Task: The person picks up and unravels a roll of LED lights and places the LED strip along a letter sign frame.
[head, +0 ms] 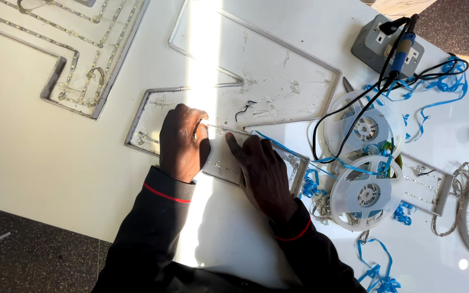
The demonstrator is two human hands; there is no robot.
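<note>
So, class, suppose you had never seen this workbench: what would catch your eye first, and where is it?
Both hands, the left hand and the right hand, press down inside a big letter-shaped metal tray at the middle of the white table. To the right lie two white tape reels tangled with blue ribbon. At top left, a second tray is lined with light strips.

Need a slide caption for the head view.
Left hand and right hand press on a shallow metal channel-letter tray, white strip reels alongside.
</note>
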